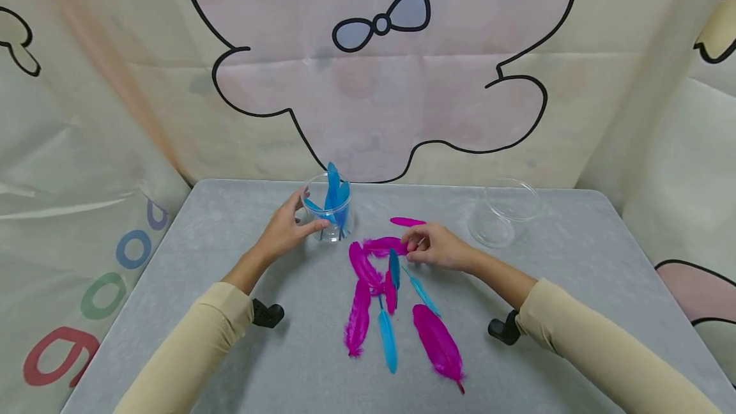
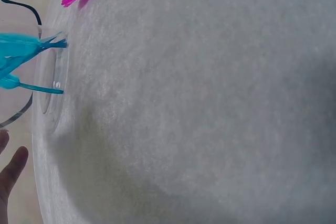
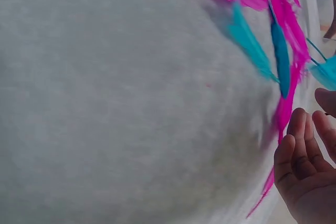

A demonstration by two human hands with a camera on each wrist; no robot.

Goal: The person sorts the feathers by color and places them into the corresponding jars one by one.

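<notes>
My left hand (image 1: 290, 225) curls round a clear cup (image 1: 332, 213) near the table's far left, and several blue feathers (image 1: 333, 193) stand in it. The left wrist view shows that cup (image 2: 48, 77) with the blue feathers (image 2: 21, 51) and my fingertips (image 2: 13, 169) beside it. My right hand (image 1: 431, 246) hovers with loosely curled fingers at the end of a magenta feather (image 1: 384, 246), with a gap between thumb and fingers. In the right wrist view my right hand (image 3: 307, 166) shows an empty palm beside the magenta feather (image 3: 283, 114).
Several magenta feathers (image 1: 438, 342) and blue feathers (image 1: 388, 340) lie scattered mid-table on the grey felt table (image 1: 230, 312). One magenta feather (image 1: 407, 222) lies apart. An empty clear cup (image 1: 501, 216) sits at the far right. A printed curtain surrounds the table.
</notes>
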